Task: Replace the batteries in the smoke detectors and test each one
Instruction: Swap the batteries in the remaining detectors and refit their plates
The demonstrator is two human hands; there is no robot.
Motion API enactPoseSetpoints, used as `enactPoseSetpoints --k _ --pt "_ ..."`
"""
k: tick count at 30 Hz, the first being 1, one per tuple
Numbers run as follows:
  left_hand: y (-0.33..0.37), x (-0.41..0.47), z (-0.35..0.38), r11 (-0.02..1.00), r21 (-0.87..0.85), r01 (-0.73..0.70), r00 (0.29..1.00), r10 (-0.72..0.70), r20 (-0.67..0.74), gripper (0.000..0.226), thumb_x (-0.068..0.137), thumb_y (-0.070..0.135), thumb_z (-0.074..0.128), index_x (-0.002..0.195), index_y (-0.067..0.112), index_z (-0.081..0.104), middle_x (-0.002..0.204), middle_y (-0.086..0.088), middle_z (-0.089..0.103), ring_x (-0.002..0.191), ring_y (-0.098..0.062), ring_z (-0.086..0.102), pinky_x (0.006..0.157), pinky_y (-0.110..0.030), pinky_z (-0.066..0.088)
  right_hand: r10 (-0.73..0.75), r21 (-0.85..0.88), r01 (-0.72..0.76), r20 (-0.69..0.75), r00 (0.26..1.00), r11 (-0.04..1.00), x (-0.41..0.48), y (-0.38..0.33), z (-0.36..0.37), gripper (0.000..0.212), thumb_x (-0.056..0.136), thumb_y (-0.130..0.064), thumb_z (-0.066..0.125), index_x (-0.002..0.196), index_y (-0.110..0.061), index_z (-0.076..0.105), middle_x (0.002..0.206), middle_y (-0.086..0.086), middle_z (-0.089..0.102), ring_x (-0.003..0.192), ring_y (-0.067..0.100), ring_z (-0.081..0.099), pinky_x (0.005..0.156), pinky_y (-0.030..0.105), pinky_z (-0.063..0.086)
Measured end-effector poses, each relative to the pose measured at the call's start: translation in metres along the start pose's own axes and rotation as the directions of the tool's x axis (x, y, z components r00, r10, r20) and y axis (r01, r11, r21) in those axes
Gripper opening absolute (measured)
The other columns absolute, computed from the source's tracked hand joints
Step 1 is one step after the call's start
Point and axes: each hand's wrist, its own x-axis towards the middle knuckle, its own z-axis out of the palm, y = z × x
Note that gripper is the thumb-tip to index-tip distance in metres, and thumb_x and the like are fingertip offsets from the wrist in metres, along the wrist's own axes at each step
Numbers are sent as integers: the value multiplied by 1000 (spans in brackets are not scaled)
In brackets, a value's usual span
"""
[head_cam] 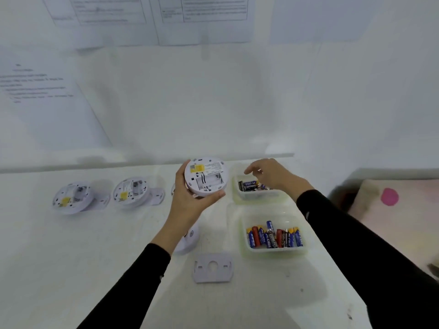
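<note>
The white table [83, 269] ran up to a white wall hung with printed sheets [204, 17]. Above the table, the left hand [190, 205] gripped a round smoke detector [206, 177] by its rim. It was a disc with no long axis, back tilted up toward the person: white, yellow label, battery bay open and empty. Right of the detector, the right hand [273, 175] hovered slack-fingered, holding nothing, over a tub [260, 197] of batteries. Left of the detector lay another opened detector [130, 191].

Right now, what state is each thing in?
Held smoke detector, back up, battery bay empty.
Left hand, grips it.
Right hand, hovering over far battery tub.
Near battery tub, holds batteries.
Far-left detector, back up.
Middle-left detector, back up.
Mounting plate, lying flat.
</note>
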Motion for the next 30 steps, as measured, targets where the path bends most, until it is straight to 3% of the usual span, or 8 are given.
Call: enactPoseSetpoints --k 5,9,13,16,19,25,28,30 --pt "5 9 7 1000 2 -23 999 23 25 101 65 -2 87 146 23 32 135 15 49 117 9 54 79 -18 55 108 -263 -63 159 981 963 30 18 6 32 92 -5 57 122 -14 64 125 3 62 100 20 65 89 32 53" --pt "8 12 10 999 18 -29 998 28 51 101 64 0 88 146 23 32 134 18 49 116 12 54 82 -19 55 115 -307 -60 164 980 950 33 21 14 32 93 -12 59 125 -12 62 123 5 63 93 19 62 80 25 45" --pt "10 13 12 999 18 -32 998 31 55 101 63 5 89 145 22 32 135 16 49 118 11 53 84 -20 56 73 -303 -29 135 988 953 32 27 19 26 94 -12 57 118 -11 67 115 6 62 103 23 60 81 24 41" --pt "12 11 12 999 27 -39 997 37 67 103 61 8 89 145 23 33 137 15 48 119 11 52 85 -21 56 63 -264 -33 106 992 964 29 31 19 17 93 -15 58 108 -15 67 106 1 56 99 22 57 79 25 40" --pt "14 9 12 999 39 -37 997 34 75 105 57 19 90 145 27 33 138 15 48 122 6 52 88 -28 57 73 -214 -54 83 994 975 26 35 21 14 93 -10 56 102 -15 66 109 4 65 91 19 57 76 24 41" --pt "17 7 11 999 29 -43 997 41 66 102 61 11 89 145 25 33 136 15 49 117 11 53 85 -22 56 43 -319 -3 119 992 948 27 28 21 30 96 -7 48 120 -10 65 123 9 58 110 25 56 89 27 42" --pt "15 8 9 999 19 -46 997 45 62 99 65 -1 87 145 24 33 135 16 49 114 14 54 80 -17 55 51 -291 -15 116 992 957 25 28 20 30 98 -8 46 121 -10 65 121 10 51 104 26 54 87 28 41" --pt "14 8 7 999 11 -41 998 40 56 100 65 -2 87 145 23 33 136 14 49 115 12 55 79 -17 55 46 -167 -41 28 999 985 20 26 18 28 98 -8 46 120 -8 65 115 9 50 94 22 53 85 28 46"
